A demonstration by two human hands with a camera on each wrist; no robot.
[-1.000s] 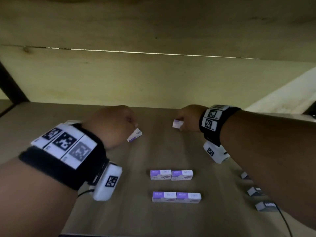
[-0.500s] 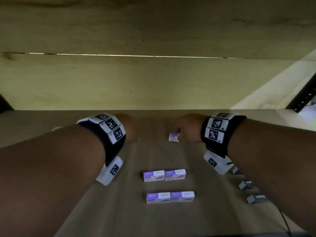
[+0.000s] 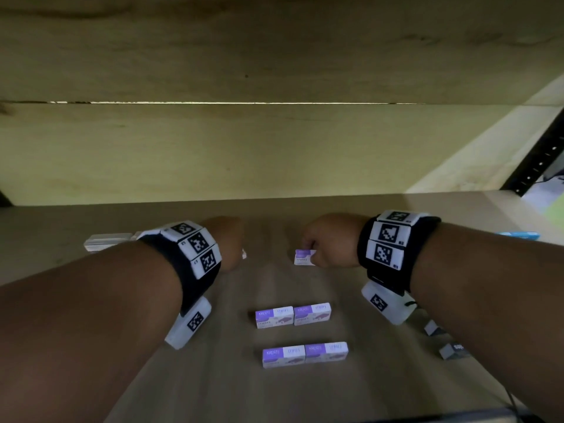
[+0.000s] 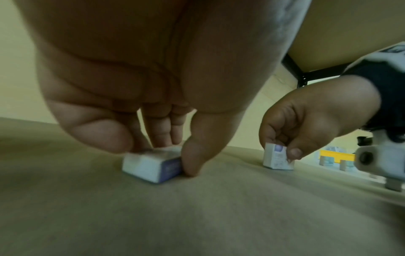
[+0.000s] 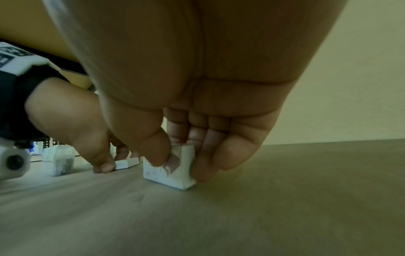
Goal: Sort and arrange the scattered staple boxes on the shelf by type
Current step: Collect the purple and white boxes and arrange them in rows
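Nearest on the shelf [image 3: 396,377] lies a row of two purple boxes [image 3: 305,356] set end to end and touching. Just behind it lies a second row of two purple boxes [image 3: 293,315], touching in the same way. To the right, partly hidden under the right forearm, sit at least two grey boxes [image 3: 451,351]; more may be hidden.

Farther back, both hands are down on the shelf, well apart. The right hand [image 5: 186,138] pinches a purple box [image 5: 173,166] between thumb and fingers, and this box stands on the wood. The left hand [image 4: 153,121] grips another purple box [image 4: 151,166] the same way, thumb on its end, fingers over the top; it lies flat on the shelf.

That makes six purple boxes counted: four laid out, two in hand. The step in hand looks like starting a third row behind the two finished ones. The next move likely calls for drawing the two held boxes toward each other until their ends touch, square with the rows in front.

Farthest left, behind the left wrist, lies a pale stack of boxes [image 3: 105,241]; its count cannot be told. At the far right edge sits a blue thing [image 3: 515,235].
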